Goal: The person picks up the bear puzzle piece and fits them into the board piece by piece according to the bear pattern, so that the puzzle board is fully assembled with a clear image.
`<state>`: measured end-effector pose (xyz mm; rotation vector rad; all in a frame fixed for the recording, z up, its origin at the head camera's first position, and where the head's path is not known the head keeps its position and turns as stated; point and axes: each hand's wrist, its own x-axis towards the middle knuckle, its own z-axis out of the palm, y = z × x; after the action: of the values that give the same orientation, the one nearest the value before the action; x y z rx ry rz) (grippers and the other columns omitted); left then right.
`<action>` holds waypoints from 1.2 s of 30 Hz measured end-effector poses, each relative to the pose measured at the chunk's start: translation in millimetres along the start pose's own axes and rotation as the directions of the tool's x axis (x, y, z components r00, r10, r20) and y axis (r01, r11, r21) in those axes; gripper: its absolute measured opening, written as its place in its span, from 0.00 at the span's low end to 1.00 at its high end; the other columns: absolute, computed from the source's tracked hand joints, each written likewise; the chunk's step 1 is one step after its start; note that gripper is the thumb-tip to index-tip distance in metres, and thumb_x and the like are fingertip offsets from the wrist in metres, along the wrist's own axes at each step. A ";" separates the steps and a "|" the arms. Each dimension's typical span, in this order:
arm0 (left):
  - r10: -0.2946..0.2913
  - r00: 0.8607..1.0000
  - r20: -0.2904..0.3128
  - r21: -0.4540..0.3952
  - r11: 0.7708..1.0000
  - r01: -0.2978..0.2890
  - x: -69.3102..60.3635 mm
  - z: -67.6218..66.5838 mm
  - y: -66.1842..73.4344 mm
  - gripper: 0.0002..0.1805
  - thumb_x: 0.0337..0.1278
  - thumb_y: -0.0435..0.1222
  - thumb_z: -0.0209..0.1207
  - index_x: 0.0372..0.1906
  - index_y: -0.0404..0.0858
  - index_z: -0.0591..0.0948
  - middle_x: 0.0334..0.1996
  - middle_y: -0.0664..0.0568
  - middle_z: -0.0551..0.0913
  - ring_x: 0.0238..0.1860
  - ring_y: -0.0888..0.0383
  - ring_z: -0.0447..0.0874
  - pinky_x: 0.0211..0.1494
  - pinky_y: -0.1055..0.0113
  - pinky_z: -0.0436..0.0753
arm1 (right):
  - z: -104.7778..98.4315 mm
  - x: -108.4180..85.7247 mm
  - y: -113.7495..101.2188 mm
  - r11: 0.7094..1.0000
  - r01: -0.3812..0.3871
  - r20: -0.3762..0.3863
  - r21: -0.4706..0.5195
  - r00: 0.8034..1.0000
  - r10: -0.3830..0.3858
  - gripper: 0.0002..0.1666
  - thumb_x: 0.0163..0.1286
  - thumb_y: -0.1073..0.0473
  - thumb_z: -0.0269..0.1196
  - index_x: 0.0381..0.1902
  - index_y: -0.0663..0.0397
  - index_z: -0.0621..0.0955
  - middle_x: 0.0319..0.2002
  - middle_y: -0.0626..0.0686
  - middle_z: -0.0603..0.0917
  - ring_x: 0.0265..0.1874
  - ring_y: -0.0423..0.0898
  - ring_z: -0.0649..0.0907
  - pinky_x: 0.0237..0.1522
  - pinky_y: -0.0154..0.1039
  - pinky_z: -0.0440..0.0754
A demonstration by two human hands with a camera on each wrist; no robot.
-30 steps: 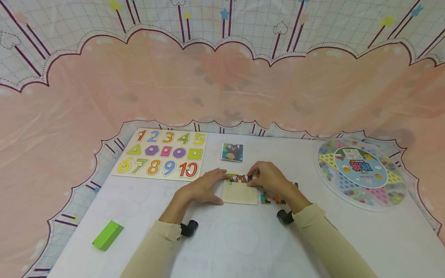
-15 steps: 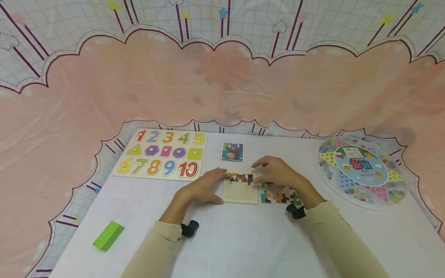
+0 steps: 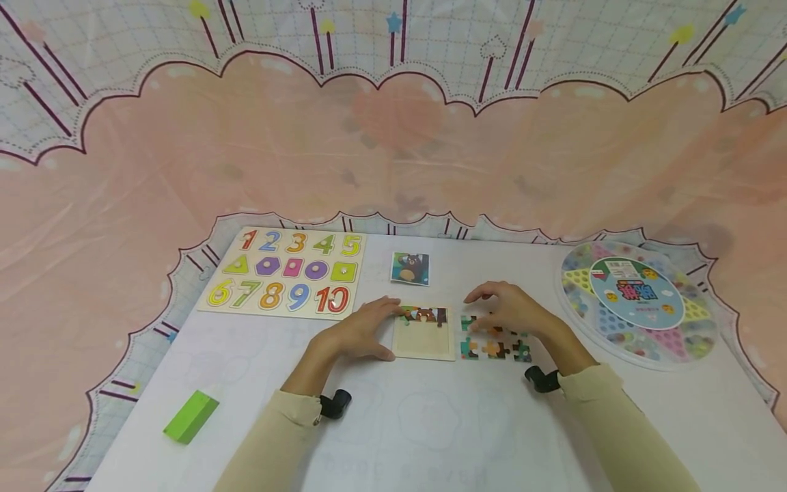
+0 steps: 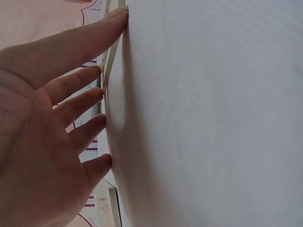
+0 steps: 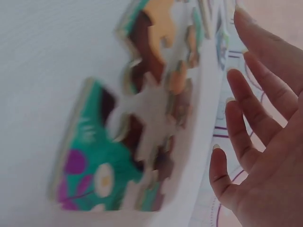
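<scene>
Left hand (image 3: 359, 333), spread, touches the puzzle tray (image 3: 421, 343); right hand (image 3: 515, 311), fingers parted, above pieces (image 3: 494, 350) — card (image 3: 410, 268) near worktop's (image 3: 393, 430) far edge.

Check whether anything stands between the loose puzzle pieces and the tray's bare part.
Nothing visible does: only white tabletop shows between the loose puzzle pieces and the tray. The left hand is at the tray's left edge, outside that gap.

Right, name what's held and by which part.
Nothing is gripped: the left hand touches the left edge of the puzzle tray; the right hand is empty.
</scene>
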<state>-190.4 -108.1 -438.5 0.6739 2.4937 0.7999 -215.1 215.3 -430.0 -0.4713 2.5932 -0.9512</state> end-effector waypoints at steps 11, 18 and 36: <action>-0.003 1.000 0.016 -0.011 1.000 0.004 0.9 1.3 -2.0 0.45 0.49 0.37 0.75 0.74 0.44 0.70 0.81 0.49 0.60 0.85 0.46 0.47 0.88 0.45 0.50 | 7.6 -1.7 12.9 0.999 0.037 0.029 -0.010 0.999 -0.036 0.18 0.60 0.54 0.76 0.47 0.48 0.86 0.51 0.53 0.86 0.55 0.52 0.78 0.65 0.60 0.79; 0.023 0.999 0.024 0.000 1.000 -0.023 -1.1 -1.3 -3.0 0.43 0.49 0.37 0.75 0.73 0.44 0.71 0.81 0.46 0.60 0.84 0.44 0.48 0.87 0.43 0.52 | 12.3 -0.5 14.6 0.998 0.058 0.012 -0.029 0.998 -0.058 0.15 0.59 0.54 0.77 0.44 0.48 0.87 0.45 0.50 0.88 0.45 0.47 0.78 0.53 0.43 0.79; 0.027 0.999 0.036 -0.011 1.000 -0.026 -1.9 -4.9 -1.7 0.44 0.49 0.37 0.75 0.74 0.43 0.70 0.81 0.46 0.60 0.84 0.43 0.48 0.87 0.43 0.53 | 3.4 -1.0 2.6 0.999 0.045 -0.058 -0.024 0.997 -0.046 0.11 0.59 0.56 0.76 0.39 0.51 0.88 0.36 0.50 0.88 0.33 0.43 0.80 0.33 0.33 0.81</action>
<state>-192.0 -112.4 -435.4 0.7125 2.4517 0.8031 -213.4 215.7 -434.0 -0.5183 2.6590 -0.9651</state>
